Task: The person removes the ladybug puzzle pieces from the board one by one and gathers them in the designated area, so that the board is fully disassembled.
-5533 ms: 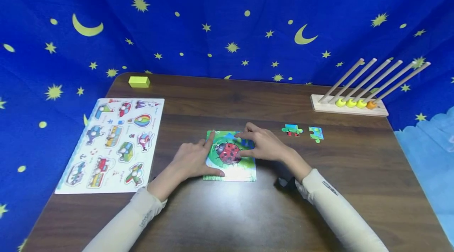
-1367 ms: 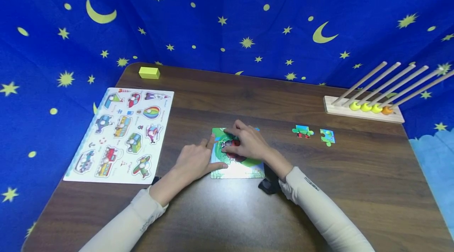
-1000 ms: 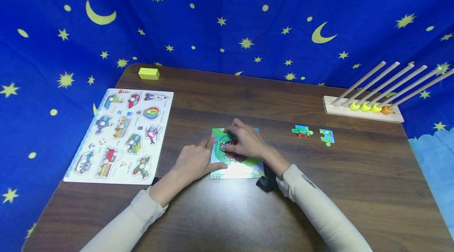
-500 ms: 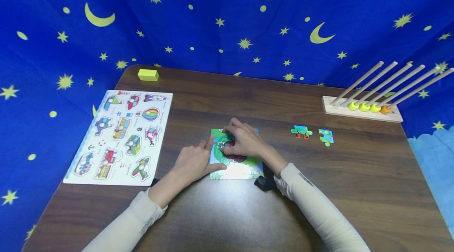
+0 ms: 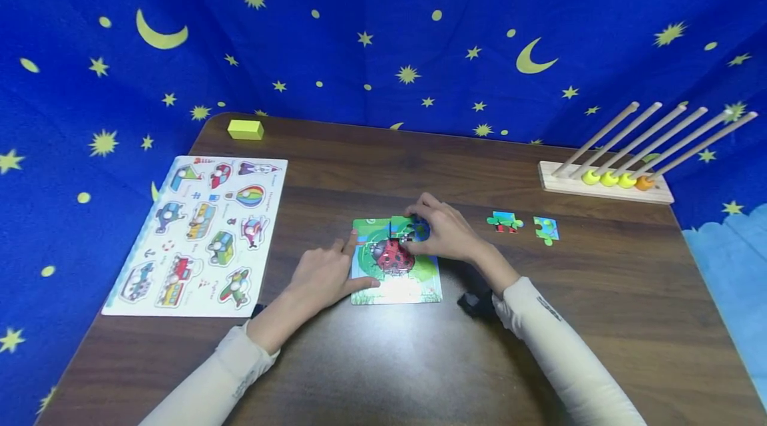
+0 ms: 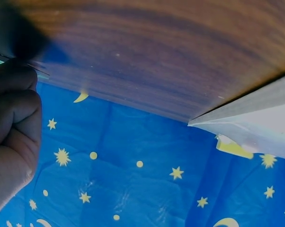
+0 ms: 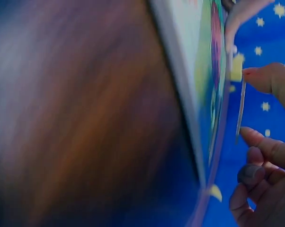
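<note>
A square ladybug jigsaw puzzle [image 5: 383,283] lies on the brown table in the head view. My left hand [image 5: 323,271] rests at its left edge, index finger and thumb stretched out onto the puzzle; in the left wrist view the other fingers of this left hand [image 6: 14,109] are curled under. My right hand [image 5: 446,229] pinches a green puzzle piece [image 5: 403,227] over the puzzle's upper part. The right wrist view has that puzzle piece [image 7: 241,106] edge-on between thumb and fingertip, apart from the puzzle [image 7: 199,94]. Part of the picture is hidden by the right hand.
Two loose puzzle pieces, a green one [image 5: 505,221] and a blue one [image 5: 546,229], lie right of the puzzle. A vehicle peg board [image 5: 198,233] is at left. A yellow block [image 5: 245,130] and a wooden bead rack [image 5: 605,188] stand farther back.
My right hand was over the ladybug's head and has moved right and a little back, with a puzzle piece pinched, uncovering the ladybug. The left hand has stayed at the puzzle's left edge.
</note>
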The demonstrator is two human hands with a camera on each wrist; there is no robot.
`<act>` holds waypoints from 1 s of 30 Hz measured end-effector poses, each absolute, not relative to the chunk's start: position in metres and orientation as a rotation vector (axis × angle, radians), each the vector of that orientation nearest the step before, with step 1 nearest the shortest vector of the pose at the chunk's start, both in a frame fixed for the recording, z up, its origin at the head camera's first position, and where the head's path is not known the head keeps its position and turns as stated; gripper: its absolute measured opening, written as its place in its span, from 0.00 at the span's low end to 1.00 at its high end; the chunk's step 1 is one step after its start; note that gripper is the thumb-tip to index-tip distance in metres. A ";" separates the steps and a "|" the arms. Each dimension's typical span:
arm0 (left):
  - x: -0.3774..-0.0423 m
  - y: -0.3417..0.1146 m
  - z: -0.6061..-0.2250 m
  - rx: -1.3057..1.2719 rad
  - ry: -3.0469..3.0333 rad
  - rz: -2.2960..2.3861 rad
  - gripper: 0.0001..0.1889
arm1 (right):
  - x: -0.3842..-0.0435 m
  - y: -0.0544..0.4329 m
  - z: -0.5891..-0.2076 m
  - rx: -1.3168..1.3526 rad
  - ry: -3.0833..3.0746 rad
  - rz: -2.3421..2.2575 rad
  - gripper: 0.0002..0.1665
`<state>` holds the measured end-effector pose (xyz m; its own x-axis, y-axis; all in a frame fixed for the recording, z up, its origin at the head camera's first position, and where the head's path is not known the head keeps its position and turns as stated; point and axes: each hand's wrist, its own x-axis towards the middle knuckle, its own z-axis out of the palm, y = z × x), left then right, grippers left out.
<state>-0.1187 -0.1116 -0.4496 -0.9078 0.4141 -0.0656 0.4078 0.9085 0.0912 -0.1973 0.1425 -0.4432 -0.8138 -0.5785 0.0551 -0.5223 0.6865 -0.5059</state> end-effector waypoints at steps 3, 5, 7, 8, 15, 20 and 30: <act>-0.118 -0.112 -0.449 0.632 2.979 0.134 0.57 | -0.201 0.162 -0.441 -0.874 2.807 -0.785 0.34; -0.118 -0.112 -0.449 0.623 2.976 0.145 0.57 | -0.203 0.175 -0.440 -0.838 2.825 -0.780 0.34; -0.118 -0.112 -0.448 0.616 2.973 0.152 0.57 | -0.204 0.187 -0.440 -0.795 2.837 -0.781 0.33; -0.118 -0.112 -0.448 0.613 2.971 0.151 0.57 | -0.205 0.192 -0.440 -0.775 2.839 -0.782 0.33; -0.118 -0.111 -0.449 0.623 2.976 0.141 0.57 | -0.208 0.222 -0.443 -0.669 2.858 -0.754 0.32; -0.118 -0.110 -0.449 0.620 2.975 0.153 0.57 | -0.210 0.232 -0.444 -0.648 2.866 -0.744 0.32; -0.118 -0.110 -0.450 0.622 2.980 0.145 0.57 | -0.216 0.243 -0.448 -0.674 2.881 -0.667 0.31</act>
<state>-0.1177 -0.1105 -0.4504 -0.9124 0.4029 -0.0723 0.3940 0.9123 0.1118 -0.2156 0.2425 -0.4483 -0.8956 -0.4448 -0.0056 -0.3971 0.8051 -0.4407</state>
